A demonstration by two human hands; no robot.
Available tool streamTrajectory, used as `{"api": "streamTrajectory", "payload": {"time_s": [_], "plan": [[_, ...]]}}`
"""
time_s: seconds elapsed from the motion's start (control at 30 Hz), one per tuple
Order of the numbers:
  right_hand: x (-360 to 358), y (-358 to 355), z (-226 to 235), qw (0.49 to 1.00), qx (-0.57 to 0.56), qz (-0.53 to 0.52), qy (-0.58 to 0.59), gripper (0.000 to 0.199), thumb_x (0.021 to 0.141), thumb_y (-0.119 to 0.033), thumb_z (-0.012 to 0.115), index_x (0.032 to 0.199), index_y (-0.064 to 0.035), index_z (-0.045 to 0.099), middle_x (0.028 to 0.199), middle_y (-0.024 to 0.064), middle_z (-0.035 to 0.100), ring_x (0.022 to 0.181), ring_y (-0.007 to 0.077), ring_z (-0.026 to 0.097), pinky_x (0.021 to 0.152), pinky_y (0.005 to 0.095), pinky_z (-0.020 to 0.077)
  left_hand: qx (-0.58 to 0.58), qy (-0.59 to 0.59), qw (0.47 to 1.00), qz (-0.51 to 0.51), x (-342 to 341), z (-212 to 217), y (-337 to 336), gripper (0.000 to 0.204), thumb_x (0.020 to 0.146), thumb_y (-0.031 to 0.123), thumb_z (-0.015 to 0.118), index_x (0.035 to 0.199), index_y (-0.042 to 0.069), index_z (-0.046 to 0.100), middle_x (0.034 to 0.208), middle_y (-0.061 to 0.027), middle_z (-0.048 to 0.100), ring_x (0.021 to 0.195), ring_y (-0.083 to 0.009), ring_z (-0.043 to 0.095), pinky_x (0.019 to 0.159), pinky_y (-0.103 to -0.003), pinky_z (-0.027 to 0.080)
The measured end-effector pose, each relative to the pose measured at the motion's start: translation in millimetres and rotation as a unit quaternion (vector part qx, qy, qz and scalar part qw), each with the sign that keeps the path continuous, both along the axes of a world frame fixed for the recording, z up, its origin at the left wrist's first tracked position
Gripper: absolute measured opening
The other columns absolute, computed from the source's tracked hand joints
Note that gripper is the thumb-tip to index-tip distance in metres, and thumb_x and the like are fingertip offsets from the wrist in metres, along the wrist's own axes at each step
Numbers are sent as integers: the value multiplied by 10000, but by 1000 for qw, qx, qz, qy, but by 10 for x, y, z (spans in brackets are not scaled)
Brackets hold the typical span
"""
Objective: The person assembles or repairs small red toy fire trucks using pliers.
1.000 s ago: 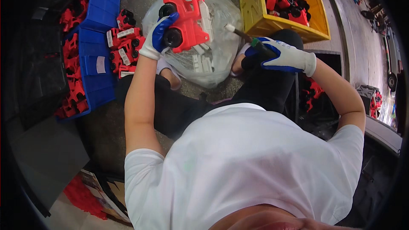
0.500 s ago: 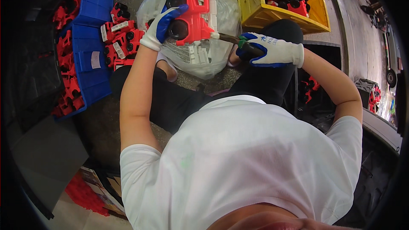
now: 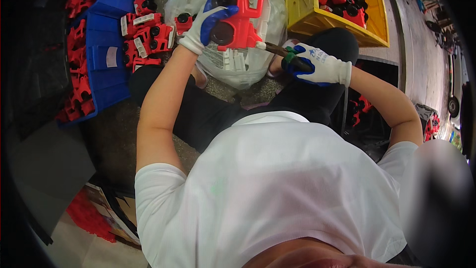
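Observation:
A red toy truck [image 3: 242,22] with black wheels is gripped in my gloved left hand [image 3: 209,24], its fingers wrapped around the wheel side. The truck is held over a clear plastic bag [image 3: 186,0], with white plastic pieces [image 3: 235,61] lying below it. My gloved right hand [image 3: 320,64] is closed around a hand tool [image 3: 275,49] with a dark shaft, green band and black handle. The tool's far end meets a small white piece at the truck's lower right corner. Whether that piece belongs to the truck or the tool, I cannot tell.
To the left, several red toy trucks [image 3: 159,38] lie beside a blue bin [image 3: 106,34]. More red toys fill a yellow crate [image 3: 302,17] at the far right. A dark container [image 3: 379,77] stands by my right leg. A blurred pale shape [image 3: 436,198] covers the lower right.
My left hand and the truck have shifted right. The right hand has moved slightly right and down, and more of the tool's shaft shows. A blurred pale shape has appeared at lower right.

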State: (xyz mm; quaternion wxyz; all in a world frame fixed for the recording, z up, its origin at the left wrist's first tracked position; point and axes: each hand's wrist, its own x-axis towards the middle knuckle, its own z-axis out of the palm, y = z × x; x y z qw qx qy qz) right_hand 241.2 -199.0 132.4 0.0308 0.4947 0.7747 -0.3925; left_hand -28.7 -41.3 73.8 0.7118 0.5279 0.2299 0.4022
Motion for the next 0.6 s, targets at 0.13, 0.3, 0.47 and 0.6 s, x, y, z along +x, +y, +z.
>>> {"api": "streamTrajectory", "payload": {"time_s": [0.13,0.3,0.47,0.6], "plan": [[-10,-16,-18,1000,15,2,-8,365,805,-362,639,1090,-135,619,1047,173,546,973,350,559,861,434,452,76,43,996,-32,-35,-22,48,690,805,75,659,1427,57,361,1279,-40,500,1176,-140,465,1016,-271,357],[-157,17,-77,1000,17,5,-7,356,786,-316,641,1090,-131,625,1076,159,548,979,350,558,860,422,457,-40,7,998,-42,-185,-12,54,732,806,84,641,1451,29,299,1406,-78,420,1290,-176,397,1103,-312,270],[39,55,130,990,-31,-26,134,324,807,-307,636,1074,-123,636,1084,124,586,1021,289,572,881,385,445,-11,79,995,-55,-92,52,170,655,844,83,635,1428,15,346,1395,-59,435,1256,-157,420,1077,-282,291],[68,156,225,991,-98,6,96,393,823,-324,654,1129,-79,623,1077,110,602,1019,253,577,918,334,424,126,73,987,-65,-70,42,172,491,873,93,612,1330,-4,464,1335,-61,487,1213,-154,460,1052,-270,336]]}}
